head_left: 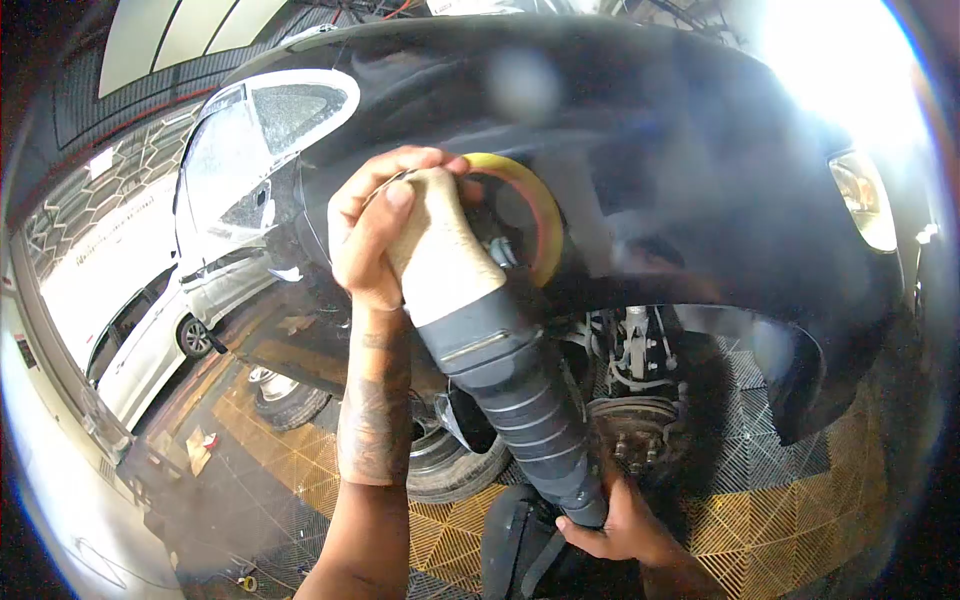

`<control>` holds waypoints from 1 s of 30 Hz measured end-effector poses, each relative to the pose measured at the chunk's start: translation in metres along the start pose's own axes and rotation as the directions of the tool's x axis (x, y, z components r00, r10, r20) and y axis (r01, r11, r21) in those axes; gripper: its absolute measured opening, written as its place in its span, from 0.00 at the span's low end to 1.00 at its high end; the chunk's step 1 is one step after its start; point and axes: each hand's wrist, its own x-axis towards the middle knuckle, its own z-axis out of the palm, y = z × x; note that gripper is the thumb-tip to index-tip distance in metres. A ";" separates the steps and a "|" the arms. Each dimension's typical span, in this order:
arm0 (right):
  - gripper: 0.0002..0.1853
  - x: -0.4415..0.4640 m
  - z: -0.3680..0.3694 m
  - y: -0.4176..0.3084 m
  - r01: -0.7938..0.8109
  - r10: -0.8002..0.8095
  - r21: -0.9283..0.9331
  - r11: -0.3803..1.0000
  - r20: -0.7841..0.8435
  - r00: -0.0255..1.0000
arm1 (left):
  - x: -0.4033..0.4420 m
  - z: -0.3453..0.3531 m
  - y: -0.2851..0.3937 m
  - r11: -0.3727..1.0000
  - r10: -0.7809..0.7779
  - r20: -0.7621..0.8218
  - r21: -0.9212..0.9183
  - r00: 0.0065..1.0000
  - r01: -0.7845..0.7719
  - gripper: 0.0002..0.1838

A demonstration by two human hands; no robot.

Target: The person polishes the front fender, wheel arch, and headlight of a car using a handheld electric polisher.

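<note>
A car polisher (515,395) with a black ribbed body and a cream-coloured cover over its head slants across the middle. My left hand (375,220) is wrapped around the covered head, thumb on top. Lower down, my right hand (620,520) grips the rear end of the body. Beyond the head shows a round pad with a yellow rim (545,210), flat against or very close to the dark car fender (660,190); contact itself is hidden. The fender is glossy and reflects light, just above the open wheel arch.
Below the fender a bare brake hub (635,430) and suspension parts are exposed. A loose wheel (455,470) lies under the polisher, with another tyre (290,400) farther left. The headlight (862,200) is at right. A white car (150,340) stands outside. Grid tiles (760,520) cover the floor.
</note>
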 end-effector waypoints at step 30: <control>0.56 -0.013 -0.006 0.007 -0.028 0.029 -0.076 0.997 0.009 1.000 | -0.020 -0.007 -0.010 0.986 0.002 -0.020 -0.165 1.000 -0.005 0.20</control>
